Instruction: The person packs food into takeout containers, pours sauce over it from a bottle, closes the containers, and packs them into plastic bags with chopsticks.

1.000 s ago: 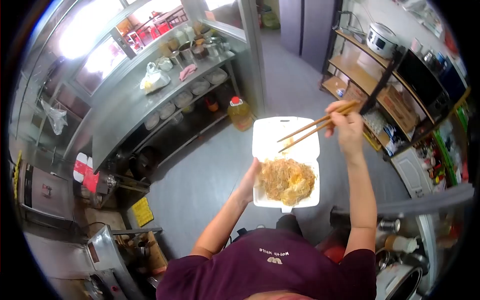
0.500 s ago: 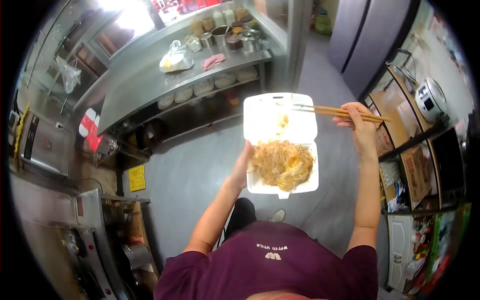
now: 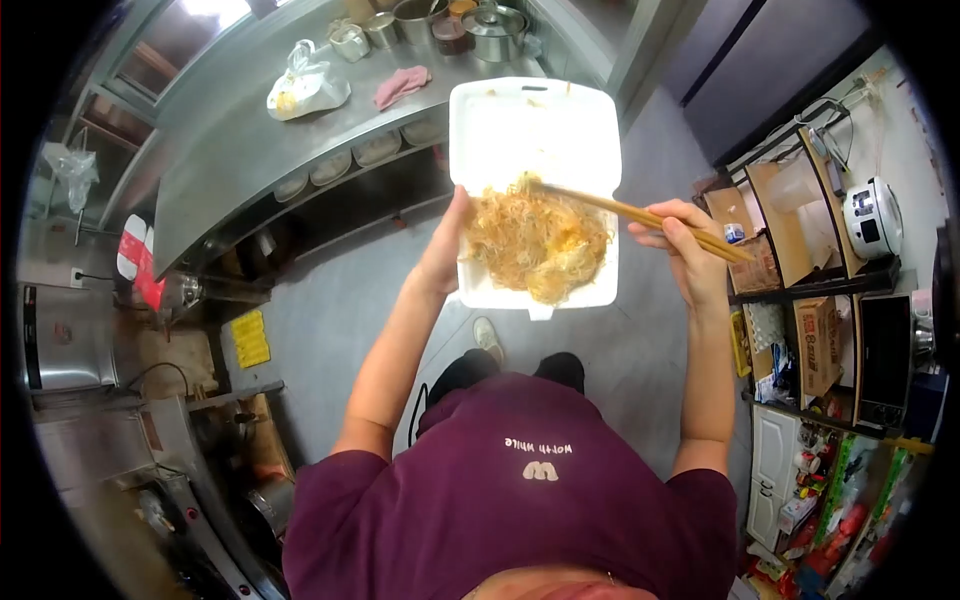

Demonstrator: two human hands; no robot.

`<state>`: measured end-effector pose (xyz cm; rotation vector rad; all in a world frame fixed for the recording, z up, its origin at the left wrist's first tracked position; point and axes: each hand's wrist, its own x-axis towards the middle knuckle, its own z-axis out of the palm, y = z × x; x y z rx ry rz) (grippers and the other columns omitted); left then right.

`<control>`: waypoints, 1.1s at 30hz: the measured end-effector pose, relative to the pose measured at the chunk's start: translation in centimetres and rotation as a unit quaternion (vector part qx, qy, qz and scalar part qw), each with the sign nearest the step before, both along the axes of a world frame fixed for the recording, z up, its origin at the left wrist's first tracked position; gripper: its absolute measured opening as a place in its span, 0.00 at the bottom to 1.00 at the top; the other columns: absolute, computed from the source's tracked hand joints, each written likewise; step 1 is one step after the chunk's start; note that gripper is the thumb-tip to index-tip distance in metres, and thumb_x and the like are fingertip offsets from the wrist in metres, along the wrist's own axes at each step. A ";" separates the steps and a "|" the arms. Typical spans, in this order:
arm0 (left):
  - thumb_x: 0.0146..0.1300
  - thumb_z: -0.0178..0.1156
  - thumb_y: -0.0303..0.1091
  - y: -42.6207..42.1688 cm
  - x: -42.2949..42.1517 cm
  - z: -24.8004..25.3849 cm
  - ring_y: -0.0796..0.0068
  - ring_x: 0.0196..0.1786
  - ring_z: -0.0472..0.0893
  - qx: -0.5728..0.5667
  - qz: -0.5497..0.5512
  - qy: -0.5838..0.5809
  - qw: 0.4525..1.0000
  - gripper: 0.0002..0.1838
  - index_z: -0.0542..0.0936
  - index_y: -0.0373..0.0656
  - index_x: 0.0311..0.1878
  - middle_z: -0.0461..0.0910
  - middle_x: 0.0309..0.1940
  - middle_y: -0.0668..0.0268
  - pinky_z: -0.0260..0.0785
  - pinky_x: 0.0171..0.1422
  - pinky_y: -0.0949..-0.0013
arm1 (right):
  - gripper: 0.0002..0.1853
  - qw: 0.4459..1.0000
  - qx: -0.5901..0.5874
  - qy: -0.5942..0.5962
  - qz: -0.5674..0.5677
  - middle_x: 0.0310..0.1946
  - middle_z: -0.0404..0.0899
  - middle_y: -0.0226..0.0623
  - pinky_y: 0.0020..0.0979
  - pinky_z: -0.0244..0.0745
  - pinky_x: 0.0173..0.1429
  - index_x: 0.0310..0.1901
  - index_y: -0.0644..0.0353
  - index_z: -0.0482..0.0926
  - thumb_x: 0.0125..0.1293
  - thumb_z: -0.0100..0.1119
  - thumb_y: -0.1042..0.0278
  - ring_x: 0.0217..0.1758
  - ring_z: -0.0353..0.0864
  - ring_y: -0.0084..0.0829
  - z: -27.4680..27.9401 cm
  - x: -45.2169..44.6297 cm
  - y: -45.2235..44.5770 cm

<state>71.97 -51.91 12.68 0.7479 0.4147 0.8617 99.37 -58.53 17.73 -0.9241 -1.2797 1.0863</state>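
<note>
Stir-fried thin noodles (image 3: pixel 525 240), upper middle of the frame, held out in front of my maroon T-shirt (image 3: pixel 510 500), which fills the bottom middle; "worth while" print reads upside down. Noodles heaped in the lower half of a white foam takeaway box (image 3: pixel 603 285), yellow pieces mixed in, probably egg. Box lid (image 3: pixel 535 125) flipped back toward the top of the frame, few scraps stuck on it.

My left hand (image 3: pixel 443 248) grips the box's left edge, thumb at the rim; rest of the fingers hidden, can't tell how they're placed. My right hand (image 3: pixel 690 245), right of the box, is closed around wooden chopsticks (image 3: pixel 640 214). They cross the right rim and point left, tips at the upper edge of the heap near the hinge; can't tell if they pinch anything.

Below the box: one pale shoe (image 3: pixel 487 340) on grey floor (image 3: pixel 350 310). Right side: shelf rack with cardboard box (image 3: pixel 818 347), microwave (image 3: pixel 885 350) and white rice cooker (image 3: pixel 872 218). Yellow mat-like piece (image 3: pixel 250 338) left of centre. Upper left: stainless-steel counter (image 3: pixel 220 180) with tied plastic bag (image 3: pixel 307 88), pink cloth (image 3: pixel 401 87) just right of it, lidded steel pot (image 3: pixel 495 35) farther back.
</note>
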 end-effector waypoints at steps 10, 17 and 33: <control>0.66 0.37 0.58 0.5 0.7 -1.1 0.65 0.61 0.66 0.018 0.038 -0.009 0.999 0.36 0.57 0.36 0.64 0.63 0.60 0.56 0.60 0.64 0.63 | 0.08 0.973 0.125 -0.168 0.100 0.36 0.77 0.46 0.28 0.78 0.43 0.40 0.69 0.76 0.62 0.50 0.76 0.38 0.80 0.33 2.6 1.1 -0.2; 0.67 0.37 0.57 3.0 1.7 0.4 0.65 0.60 0.67 -0.037 0.078 -0.050 0.995 0.34 0.58 0.36 0.63 0.65 0.59 0.56 0.61 0.63 0.63 | 0.06 0.965 0.098 -0.166 0.178 0.33 0.79 0.39 0.24 0.73 0.41 0.38 0.67 0.78 0.61 0.53 0.76 0.35 0.77 0.23 6.2 -0.6 8.8; 0.66 0.39 0.56 3.7 1.6 -1.2 0.62 0.61 0.67 -0.085 0.108 -0.113 0.984 0.34 0.58 0.37 0.64 0.64 0.60 0.55 0.61 0.63 0.61 | 0.07 0.893 0.198 -0.288 0.285 0.30 0.80 0.38 0.25 0.73 0.35 0.38 0.65 0.80 0.57 0.56 0.77 0.32 0.78 0.27 5.4 -1.5 10.1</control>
